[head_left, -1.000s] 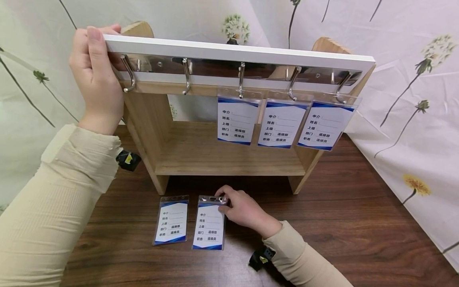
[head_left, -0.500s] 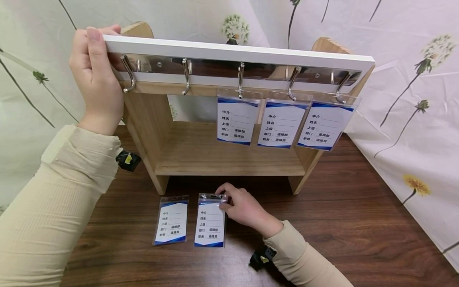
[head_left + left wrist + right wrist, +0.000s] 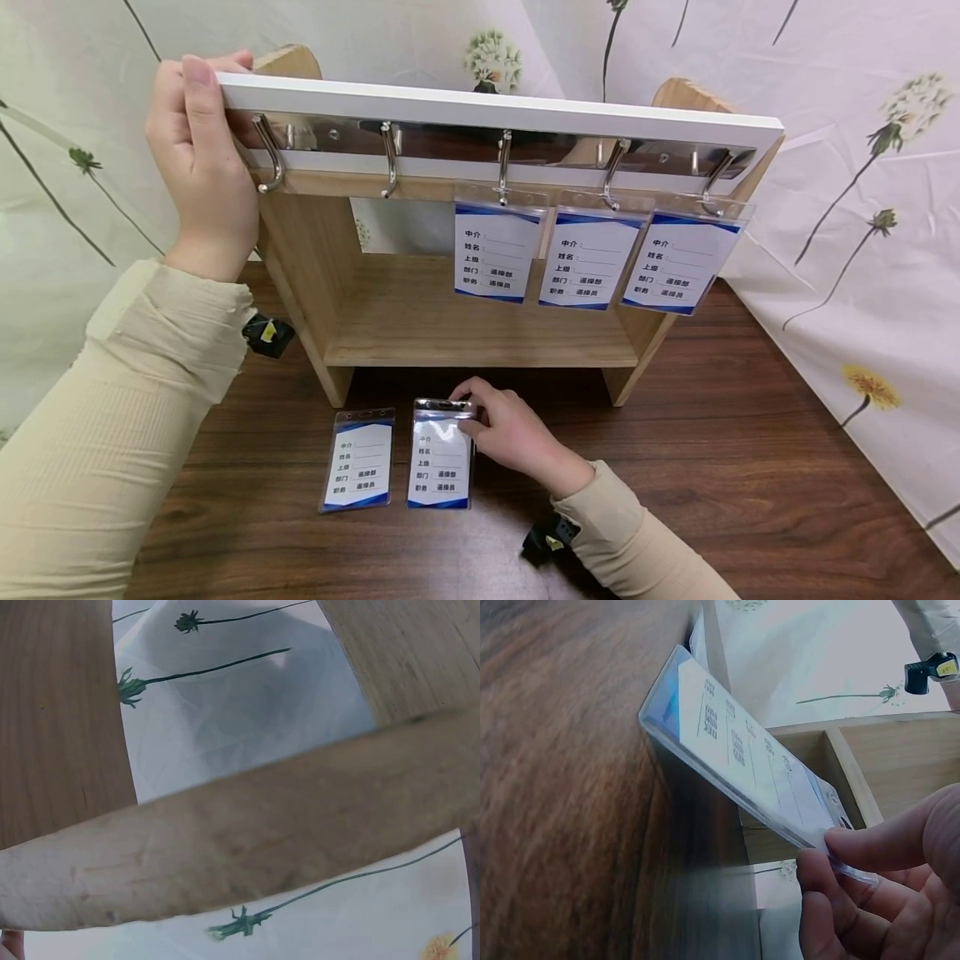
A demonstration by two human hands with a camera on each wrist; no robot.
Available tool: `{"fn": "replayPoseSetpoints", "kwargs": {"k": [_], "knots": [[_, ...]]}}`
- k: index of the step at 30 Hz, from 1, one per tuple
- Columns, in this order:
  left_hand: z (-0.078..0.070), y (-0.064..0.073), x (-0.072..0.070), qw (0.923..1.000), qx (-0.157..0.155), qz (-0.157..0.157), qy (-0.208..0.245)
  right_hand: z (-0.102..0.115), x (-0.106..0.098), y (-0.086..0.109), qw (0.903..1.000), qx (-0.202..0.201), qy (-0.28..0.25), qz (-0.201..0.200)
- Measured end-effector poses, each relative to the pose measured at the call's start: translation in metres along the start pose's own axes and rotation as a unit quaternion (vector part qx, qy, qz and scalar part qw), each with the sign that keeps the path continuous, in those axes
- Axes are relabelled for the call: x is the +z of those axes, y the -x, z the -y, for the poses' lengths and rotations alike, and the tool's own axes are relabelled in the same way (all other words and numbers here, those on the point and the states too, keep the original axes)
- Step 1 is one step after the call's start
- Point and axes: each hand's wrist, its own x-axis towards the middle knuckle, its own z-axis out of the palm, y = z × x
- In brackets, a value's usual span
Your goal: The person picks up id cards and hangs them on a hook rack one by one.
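My right hand [image 3: 517,429] pinches the upper right corner of a clear badge holder [image 3: 440,467] with a white and blue card inside. In the right wrist view that badge holder [image 3: 739,754] tilts, its top end raised off the table, thumb on its face and fingers beneath. Another badge holder [image 3: 358,462] lies flat just to the left. At the upper left, my left hand [image 3: 202,158] grips the end of the white board [image 3: 495,104] on a wooden hook rack [image 3: 480,333]; some fingers are hidden behind it. Three badge holders [image 3: 498,250] hang from the hooks at the right.
Two bare metal hooks [image 3: 388,162] are at the board's left. The rack stands on a dark wooden table [image 3: 750,467] before a flowered cloth [image 3: 847,167]. A wooden bar of the rack [image 3: 247,825] crosses the left wrist view.
The pinched badge holder's top end has risen and tilted up, with glare now on its face. My right hand has lifted slightly; the left hand and hanging badges stay put.
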Motion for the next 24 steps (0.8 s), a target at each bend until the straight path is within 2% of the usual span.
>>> {"fn": "replayPoseSetpoints", "kwargs": {"k": [24], "knots": [[0.0, 0.0, 0.0, 1.0, -0.006, -0.004, -0.001, 0.017, -0.008, 0.009, 0.9973, -0.044, -0.01, -0.059]]}}
